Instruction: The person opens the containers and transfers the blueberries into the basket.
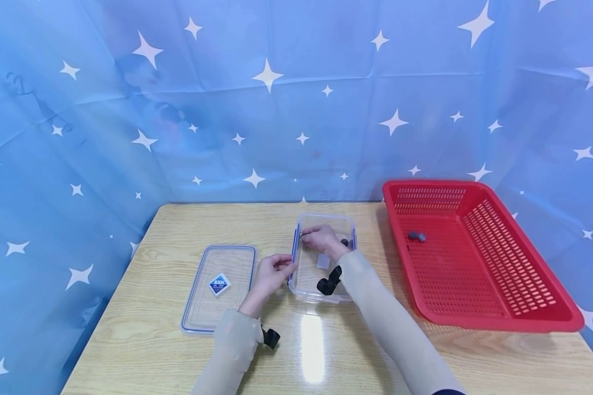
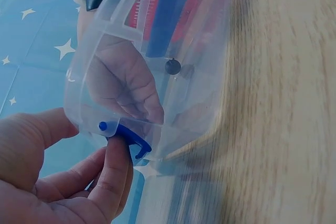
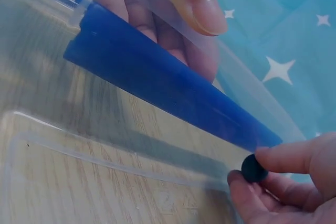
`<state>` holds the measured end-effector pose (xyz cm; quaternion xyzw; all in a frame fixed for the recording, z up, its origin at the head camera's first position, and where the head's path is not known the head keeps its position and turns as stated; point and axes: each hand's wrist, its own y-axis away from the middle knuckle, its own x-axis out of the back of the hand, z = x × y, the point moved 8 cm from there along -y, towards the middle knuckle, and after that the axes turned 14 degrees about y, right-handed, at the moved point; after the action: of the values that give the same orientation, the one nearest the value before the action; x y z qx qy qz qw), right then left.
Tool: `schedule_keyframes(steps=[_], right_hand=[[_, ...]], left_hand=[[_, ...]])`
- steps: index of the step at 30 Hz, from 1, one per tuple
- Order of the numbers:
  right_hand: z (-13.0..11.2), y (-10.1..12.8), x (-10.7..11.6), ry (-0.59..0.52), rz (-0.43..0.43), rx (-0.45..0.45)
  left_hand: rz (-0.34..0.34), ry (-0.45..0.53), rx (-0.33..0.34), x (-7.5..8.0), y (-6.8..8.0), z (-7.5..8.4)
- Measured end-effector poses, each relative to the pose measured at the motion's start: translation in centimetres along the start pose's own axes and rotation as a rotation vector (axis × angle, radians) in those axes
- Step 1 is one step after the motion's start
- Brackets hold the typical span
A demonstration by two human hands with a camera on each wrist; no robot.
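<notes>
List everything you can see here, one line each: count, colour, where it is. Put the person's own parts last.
Clear rectangular plastic container with blue side clips: one, table centre.
Clear flat plastic lid with blue trim and diamond label: one, left of the container.
Red perforated plastic basket: one, right side of the table.
Small dark round pieces: two, grey, on the basket floor.
Small dark round piece: one, pinched at the container's rim.
Light wooden table: one, under everything.
Blue star-printed backdrop: one, behind the table.
Left hand: touches the container's left clip.
Right hand: inside the container, pinching the piece.
</notes>
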<state>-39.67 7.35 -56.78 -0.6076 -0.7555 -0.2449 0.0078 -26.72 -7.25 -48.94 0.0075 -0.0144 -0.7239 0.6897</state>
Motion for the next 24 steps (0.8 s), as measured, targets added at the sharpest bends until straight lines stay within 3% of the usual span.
schedule_keyframes(steps=[4, 10, 18, 24], right_hand=[[-4.2, 5.7, 0.9, 0.020, 0.076, -0.042], [-5.0, 6.3, 1.9, 0.089, 0.118, 0.017], [-7.7, 8.5, 3.5, -0.004, 0.112, 0.159], [-9.0, 9.4, 5.3, -0.003, 0.163, 0.159]], left_hand=[[-0.003, -0.017, -0.017, 0.0, 0.0, 0.1], [0.004, -0.014, -0.002, 0.1, 0.0, -0.1], [0.002, -0.007, 0.003, 0.1, 0.1, -0.1], [0.002, -0.007, -0.002, 0.1, 0.2, 0.0]])
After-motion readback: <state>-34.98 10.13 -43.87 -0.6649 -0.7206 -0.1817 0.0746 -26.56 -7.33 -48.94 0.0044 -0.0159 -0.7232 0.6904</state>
